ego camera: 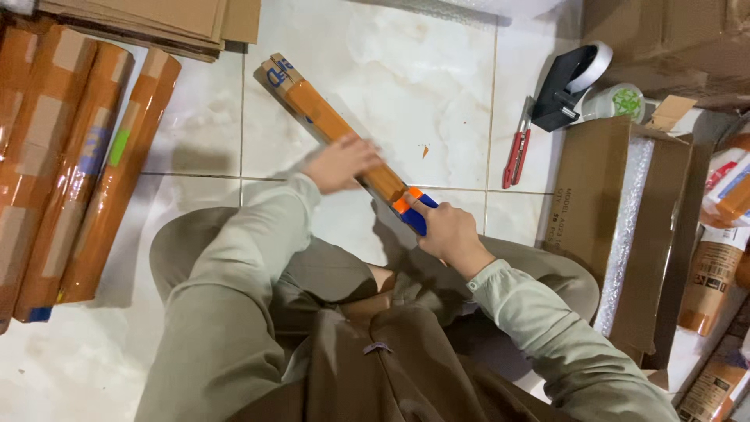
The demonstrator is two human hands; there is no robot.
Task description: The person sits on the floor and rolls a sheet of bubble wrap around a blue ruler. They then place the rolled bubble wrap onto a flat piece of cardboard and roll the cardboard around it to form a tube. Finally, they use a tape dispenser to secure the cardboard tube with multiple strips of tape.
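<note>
Long cardboard parcel (337, 129), wrapped in glossy brown tape, lying diagonally from upper centre to mid-frame on the white tiled floor (437, 86). Left hand (341, 162) flat on the parcel's middle, fingers spread, blurred. Right hand (447, 230) clamped on an orange-and-blue tape dispenser (412, 209) pressed to the parcel's near end. Upper left: three similar taped parcels (74, 172) side by side. Upper right: red-handled cutter (516, 156), black dispenser (569, 84). Right: open carton (625, 227) lined with bubble wrap.
</note>
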